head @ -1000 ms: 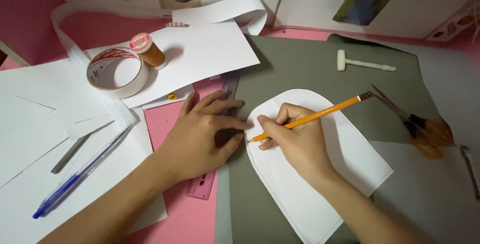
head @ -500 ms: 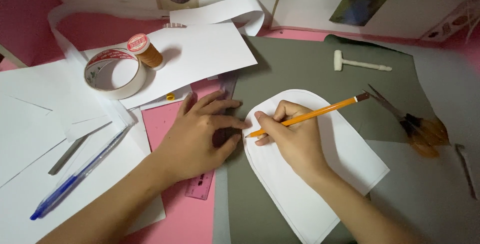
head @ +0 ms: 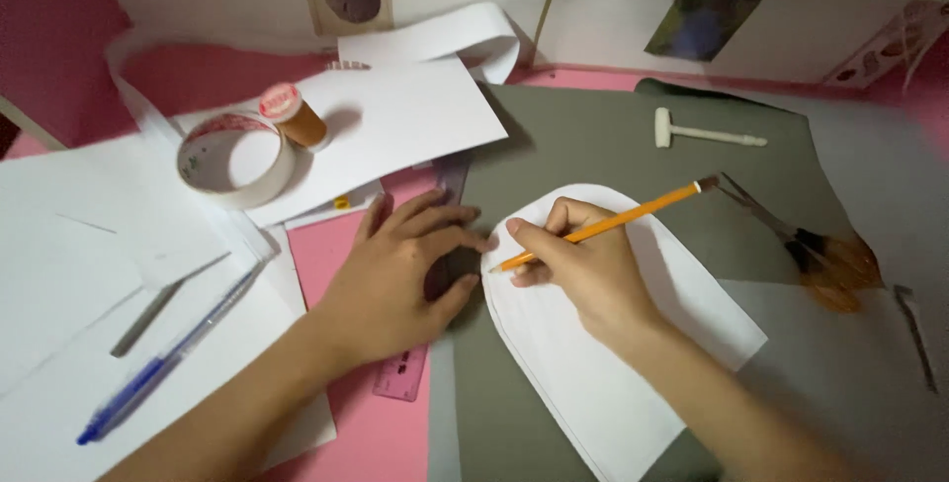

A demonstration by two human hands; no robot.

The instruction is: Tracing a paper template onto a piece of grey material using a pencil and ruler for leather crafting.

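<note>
My right hand [head: 583, 269] grips an orange pencil [head: 633, 215], its tip at the left edge of a white rounded paper template [head: 643, 344]. The template lies on a grey-green sheet [head: 583, 141]. My left hand [head: 395, 279] rests flat, fingers spread, across the grey sheet's left edge and a pink ruler [head: 403, 375], fingertips touching the template's edge.
A tape roll [head: 232, 158] and a small orange-brown bottle [head: 293, 114] sit on white paper [head: 405, 126] at the upper left. A blue pen [head: 168, 363] and a grey tool [head: 158, 306] lie at left. A white mallet [head: 704, 132] and orange-handled scissors [head: 811, 243] lie at right.
Both hands and the pencil stay in place on the template; the view has shifted only slightly.
</note>
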